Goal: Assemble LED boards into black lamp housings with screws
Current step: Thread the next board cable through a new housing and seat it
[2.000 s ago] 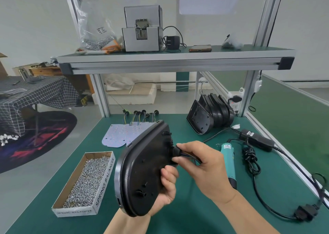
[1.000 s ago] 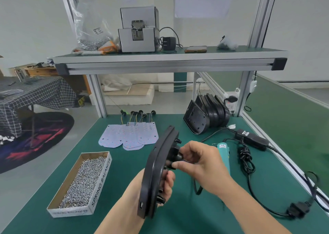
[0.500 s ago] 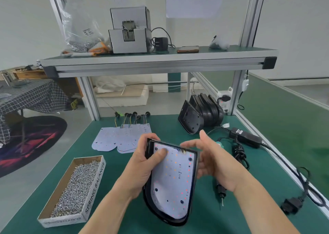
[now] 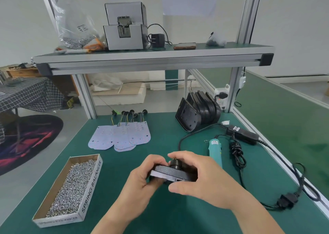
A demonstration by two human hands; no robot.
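Your left hand [image 4: 142,176] and right hand [image 4: 204,180] both grip one black lamp housing [image 4: 169,172]. It sits between them, edge-on to you and roughly level, held just above the green table [image 4: 160,216]. Your left fingers curl round its left end. Your right fingers arch over its top and your right thumb closes in from below, so the housing's right half is hidden inside that hand. A round black fitting [image 4: 175,163] stands up from the housing's upper face, right at your right fingertips — whether they pinch it or only touch it, you cannot tell from here.

To your left, near the table's front edge, lies a cardboard box [image 4: 92,180] filled with small silver screws [image 4: 71,185]. Beyond your hands, the white LED boards [image 4: 122,137] lie flat and overlapping, their wired ends pointing away from you. Further right, a row of black housings [image 4: 197,112] leans together on edge beside the frame post. The teal electric screwdriver [image 4: 215,151] lies just right of your right hand — its black cable [image 4: 236,153] is bundled beside it and the power adapter [image 4: 243,134] lies behind. On the upper shelf [image 4: 151,57] stand a grey screw feeder [image 4: 125,27], a clear bag [image 4: 74,25] and a phone [image 4: 185,45].
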